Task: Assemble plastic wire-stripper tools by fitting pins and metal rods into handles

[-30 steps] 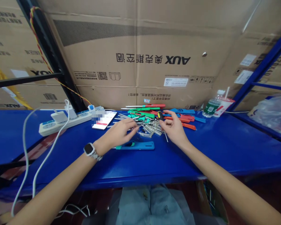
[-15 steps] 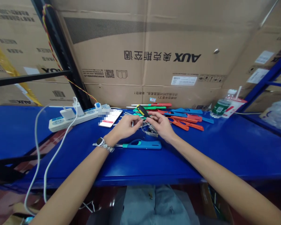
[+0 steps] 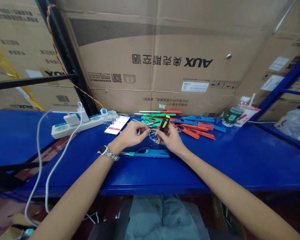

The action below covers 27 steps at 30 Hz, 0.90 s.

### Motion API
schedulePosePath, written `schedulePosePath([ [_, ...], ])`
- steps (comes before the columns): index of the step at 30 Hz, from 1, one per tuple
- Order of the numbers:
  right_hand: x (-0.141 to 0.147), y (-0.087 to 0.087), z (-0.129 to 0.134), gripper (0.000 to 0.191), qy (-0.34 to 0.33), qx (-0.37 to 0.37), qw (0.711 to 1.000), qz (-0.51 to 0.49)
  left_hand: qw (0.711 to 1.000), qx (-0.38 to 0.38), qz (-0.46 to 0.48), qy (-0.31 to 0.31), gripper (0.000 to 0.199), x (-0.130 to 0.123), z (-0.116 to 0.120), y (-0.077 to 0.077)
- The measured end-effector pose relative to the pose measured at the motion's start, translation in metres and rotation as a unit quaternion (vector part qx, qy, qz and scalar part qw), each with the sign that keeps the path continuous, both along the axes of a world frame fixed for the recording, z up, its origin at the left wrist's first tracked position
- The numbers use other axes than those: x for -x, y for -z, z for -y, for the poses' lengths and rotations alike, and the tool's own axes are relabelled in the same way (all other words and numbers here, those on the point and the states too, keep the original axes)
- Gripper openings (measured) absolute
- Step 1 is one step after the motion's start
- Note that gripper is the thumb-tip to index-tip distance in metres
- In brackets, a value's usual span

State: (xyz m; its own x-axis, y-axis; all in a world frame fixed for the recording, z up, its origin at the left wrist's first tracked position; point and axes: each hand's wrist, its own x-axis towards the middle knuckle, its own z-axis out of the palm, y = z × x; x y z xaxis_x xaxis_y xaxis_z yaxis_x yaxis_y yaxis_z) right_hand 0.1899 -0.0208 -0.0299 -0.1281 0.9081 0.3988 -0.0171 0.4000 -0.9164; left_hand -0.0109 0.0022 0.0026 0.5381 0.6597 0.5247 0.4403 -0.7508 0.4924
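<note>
My right hand (image 3: 172,138) is closed around a black and yellow screwdriver (image 3: 164,123), its handle pointing up and away from me. Opposite it, my left hand (image 3: 135,134) has thumb and fingers pinched together; whatever sits between them is too small to make out. Small metal parts (image 3: 155,139) lie on the table between and behind both hands. A blue long-necked lighter (image 3: 150,153) rests just in front of my hands, its metal tube running left under my wrist. Behind the hands is a pile of lighter shells in green, red, orange (image 3: 192,132) and blue.
A phone (image 3: 117,125) and a white power strip (image 3: 90,122) with plugs and cables lie left on the blue table (image 3: 205,166). At right stand a green-labelled bottle (image 3: 232,116) and a cup with a straw (image 3: 247,114). A large cardboard box (image 3: 110,60) walls off the back.
The screwdriver handle has swung from leaning left to standing up and tilting right in my right hand. My left hand stays pinched in nearly the same place.
</note>
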Motion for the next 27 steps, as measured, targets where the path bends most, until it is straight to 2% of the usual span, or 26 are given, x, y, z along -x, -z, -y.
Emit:
schedulePosePath([
  [3,0.0,-0.004,0.001,0.031,0.014,-0.011,1.0,-0.024,0.999,0.026,-0.012,0.026,0.025,0.001,0.003,-0.001],
  [6,-0.004,-0.011,0.002,0.034,0.023,-0.01,0.999,-0.041,0.995,0.067,-0.06,0.049,0.03,-0.003,0.009,0.0],
  [10,-0.011,-0.018,0.001,0.037,0.039,-0.007,0.998,-0.05,0.985,0.034,-0.157,0.054,0.042,-0.015,0.016,0.006],
  [15,-0.018,-0.022,0.0,0.039,0.068,0.004,0.996,-0.058,0.977,0.032,-0.203,0.052,0.035,-0.016,0.011,0.013],
  [18,-0.02,-0.024,0.0,0.04,0.081,0.018,0.996,-0.04,0.981,0.034,-0.187,0.029,0.037,-0.01,0.006,0.013],
  [21,-0.019,-0.025,0.001,0.039,0.083,0.016,0.996,-0.032,0.992,0.022,-0.123,0.01,0.036,-0.009,0.003,0.012],
  [24,-0.018,-0.025,0.002,0.037,0.071,0.019,0.996,-0.048,0.998,0.016,-0.061,0.022,0.028,-0.015,0.003,0.013],
  [27,-0.016,-0.025,0.003,0.038,0.068,0.023,0.996,-0.055,0.997,0.048,-0.037,0.036,0.019,-0.021,0.003,0.014],
])
